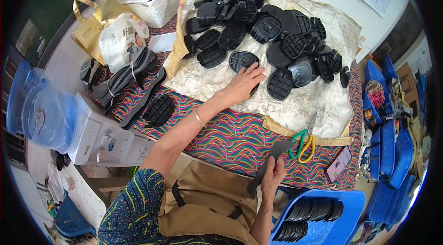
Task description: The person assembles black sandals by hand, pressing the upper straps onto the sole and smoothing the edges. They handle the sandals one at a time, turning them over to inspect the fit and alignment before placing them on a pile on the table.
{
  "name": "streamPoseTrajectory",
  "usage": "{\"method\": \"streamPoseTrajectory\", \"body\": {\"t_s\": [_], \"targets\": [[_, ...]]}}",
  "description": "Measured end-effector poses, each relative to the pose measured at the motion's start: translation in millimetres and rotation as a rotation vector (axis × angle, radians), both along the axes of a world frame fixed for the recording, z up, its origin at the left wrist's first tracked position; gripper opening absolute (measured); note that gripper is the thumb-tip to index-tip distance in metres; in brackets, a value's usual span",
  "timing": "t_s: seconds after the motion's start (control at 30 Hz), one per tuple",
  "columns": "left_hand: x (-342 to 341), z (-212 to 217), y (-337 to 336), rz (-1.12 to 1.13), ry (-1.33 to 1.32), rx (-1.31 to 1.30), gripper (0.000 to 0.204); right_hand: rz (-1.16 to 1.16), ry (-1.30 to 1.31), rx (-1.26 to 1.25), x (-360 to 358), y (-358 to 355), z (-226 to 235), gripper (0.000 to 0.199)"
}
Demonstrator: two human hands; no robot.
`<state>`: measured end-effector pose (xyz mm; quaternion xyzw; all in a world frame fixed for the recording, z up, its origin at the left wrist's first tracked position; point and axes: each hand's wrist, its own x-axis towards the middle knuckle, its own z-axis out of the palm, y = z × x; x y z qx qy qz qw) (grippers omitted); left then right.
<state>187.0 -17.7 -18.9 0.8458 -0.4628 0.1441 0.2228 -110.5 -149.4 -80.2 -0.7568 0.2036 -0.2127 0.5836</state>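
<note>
- Bright wavy-patterned cloth (230, 139) covers the desk in the head view, and a pale, crumpled sheet (217, 83) is spread over its far half; a white wall rises behind.
- On that sheet, toward the far edge, lies a heap of black ribbed sole pieces (267, 28), loosely stacked and overlapping.
- The left hand (242, 83) reaches out with fingers spread and lies flat on one black sole piece (243, 59) at the near edge of the heap; it presses rather than grips.
- The right hand (273, 171) is at the near edge of the desk, fingers closed around a thin dark grey insole-shaped strip (270, 164) that it holds upright.
- Judging by its thinness, the strip looks light and bendy, best held by its middle; the ribbed pieces look stiffer and rubbery, easy to pinch at the rim.
- Green- and yellow-handled scissors (302, 146) lie just right of the strip, near the sheet's near corner.
- A blue tray (350, 203) beside the right hand holds rows of dark pieces on edge.
- At the left edge lie a bundle of grey soles (124, 79), another black ribbed piece (158, 110), a gold bag (94, 26) and a white bag (120, 40).
- Open cloth between the hands gives room; the right side is crowded with blue trays (392, 148).
</note>
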Motion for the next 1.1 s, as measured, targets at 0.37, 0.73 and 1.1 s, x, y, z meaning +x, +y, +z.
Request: {"method": "streamPoseTrajectory", "body": {"t_s": [0.37, 0.73, 1.1], "targets": [[-66, 23, 74, 0.465, -0.286, -0.023, 0.041, -0.02, -0.033, -0.068, 5, 6, 17, 0.021], [-178, 8, 107, 0.363, 1.289, -0.942, 0.054, 0.027, -0.049, 0.273, 4, -1, 14, 0.012], [-205, 6, 70, 0.24, 1.061, -0.572, 0.045, 0.021, -0.076, 0.384, -34, -17, 93, 0.014]]}}
